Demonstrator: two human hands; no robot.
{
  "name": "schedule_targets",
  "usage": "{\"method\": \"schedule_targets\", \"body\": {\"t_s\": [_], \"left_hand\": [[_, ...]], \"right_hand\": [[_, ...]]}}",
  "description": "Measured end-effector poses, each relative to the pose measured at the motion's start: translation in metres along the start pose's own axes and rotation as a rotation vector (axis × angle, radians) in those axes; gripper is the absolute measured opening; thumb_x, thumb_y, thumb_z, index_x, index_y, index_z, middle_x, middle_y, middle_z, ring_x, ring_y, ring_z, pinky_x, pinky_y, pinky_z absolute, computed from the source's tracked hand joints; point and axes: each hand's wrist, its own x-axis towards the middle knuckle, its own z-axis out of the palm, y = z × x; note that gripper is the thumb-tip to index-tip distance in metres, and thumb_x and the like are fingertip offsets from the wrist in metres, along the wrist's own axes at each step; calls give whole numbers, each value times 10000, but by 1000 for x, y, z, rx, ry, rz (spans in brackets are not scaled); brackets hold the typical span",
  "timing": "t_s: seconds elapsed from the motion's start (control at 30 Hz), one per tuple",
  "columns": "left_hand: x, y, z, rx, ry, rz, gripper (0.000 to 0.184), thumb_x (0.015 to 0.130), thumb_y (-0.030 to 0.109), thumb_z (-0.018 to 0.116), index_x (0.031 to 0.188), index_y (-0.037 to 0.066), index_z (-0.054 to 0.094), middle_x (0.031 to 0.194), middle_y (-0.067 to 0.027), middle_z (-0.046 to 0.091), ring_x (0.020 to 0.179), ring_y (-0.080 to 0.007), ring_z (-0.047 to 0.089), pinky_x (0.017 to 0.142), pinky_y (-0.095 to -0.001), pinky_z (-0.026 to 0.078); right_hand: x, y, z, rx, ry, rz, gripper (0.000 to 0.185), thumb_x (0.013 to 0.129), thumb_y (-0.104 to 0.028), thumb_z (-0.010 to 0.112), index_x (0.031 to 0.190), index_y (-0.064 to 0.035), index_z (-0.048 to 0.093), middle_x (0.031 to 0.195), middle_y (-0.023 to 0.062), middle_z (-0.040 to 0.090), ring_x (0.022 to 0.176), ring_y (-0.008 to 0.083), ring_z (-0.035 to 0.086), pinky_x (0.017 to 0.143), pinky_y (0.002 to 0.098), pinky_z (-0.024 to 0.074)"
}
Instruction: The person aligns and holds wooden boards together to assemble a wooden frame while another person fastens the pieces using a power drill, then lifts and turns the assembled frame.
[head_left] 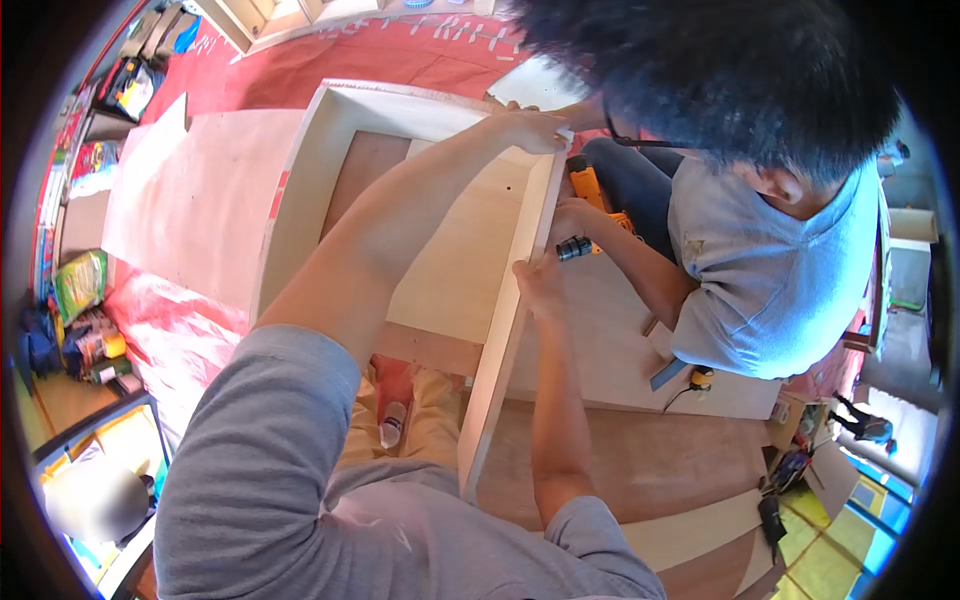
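Note:
An open wooden box frame [497,370] with pale board sides stands tilted before me. My left hand [530,130] is closed over its far right corner, the fingertips partly hidden. Lower down the same right side, my right hand [541,283] grips the board's edge. Just beyond it, a co-worker's hand [575,218] is at the outer face of that board, beside an orange and black power drill [588,185]. A second dark tool tip [573,248] points at the board near my right hand.
The co-worker [770,250] sits close on the right, head leaning over the frame. Large plywood sheets [620,450] lie beneath and to the left, over red floor covering [300,70]. A small yellow and black tool [701,379] lies at right. A bottle [392,425] is between my legs.

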Motion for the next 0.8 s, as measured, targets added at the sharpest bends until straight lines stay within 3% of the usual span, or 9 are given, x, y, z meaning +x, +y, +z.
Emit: {"method": "schedule_targets", "body": {"t_s": [0.17,0.3,0.37,0.47,0.53,0.6,0.63,0.7,0.8], "left_hand": [[-9,14,-7,99,52,-61,433,912,416,487,1267,174,539,1292,-135,588,1200,-361,547,979,-474,409],[11,-9,16,-67,50,20,453,907,437,495,1298,210,528,1331,-121,555,1220,-331,527,982,-496,389],[22,-20,26,-133,29,19,490,883,491,500,1318,268,531,1428,-97,478,1309,-322,448,1024,-579,319],[21,-23,17,-89,-34,169,451,887,476,520,1265,237,572,1404,-97,493,1282,-321,475,1018,-543,358],[50,-51,59,-1401,-39,-92,396,889,429,561,1227,223,588,1343,-76,534,1252,-307,500,1009,-491,388],[40,-57,42,-483,-1,107,362,891,398,586,1202,213,591,1316,-66,544,1230,-301,513,998,-477,395],[35,-56,34,-30,31,204,346,892,383,599,1189,207,593,1303,-61,549,1218,-298,519,993,-470,398],[28,-48,26,-62,-5,172,325,901,371,595,1180,203,591,1281,-58,557,1206,-306,522,992,-436,399],[19,-42,17,-118,8,254,297,908,369,600,1143,187,599,1208,-57,585,1159,-298,540,992,-404,394]], "right_hand": [[2,-2,-7,-119,-56,-7,663,755,-28,518,1403,-1,380,1200,166,590,1077,241,573,922,341,452],[2,-19,-12,-352,-131,45,542,773,-160,554,1264,54,466,912,204,682,838,280,666,747,402,510],[7,-13,-15,-467,-163,160,509,767,-189,562,1212,50,498,875,218,673,825,307,659,759,411,506],[3,-19,-13,-403,-140,161,404,748,-193,572,1089,22,587,901,218,639,827,293,613,806,411,466],[14,38,6,-359,202,-287,343,759,-204,566,1017,21,594,789,200,608,752,285,604,771,409,467],[16,54,6,-425,220,-364,311,771,-218,555,969,21,585,730,183,585,714,270,603,751,405,469],[13,39,0,-498,58,-223,306,779,-226,546,958,21,573,728,175,577,714,260,607,748,403,472],[10,28,-4,-566,-85,-91,277,791,-236,529,902,17,548,710,159,563,706,246,612,734,400,475],[9,23,3,-512,-52,-54,252,802,-240,513,781,12,510,663,148,547,679,247,617,691,403,475]]}}
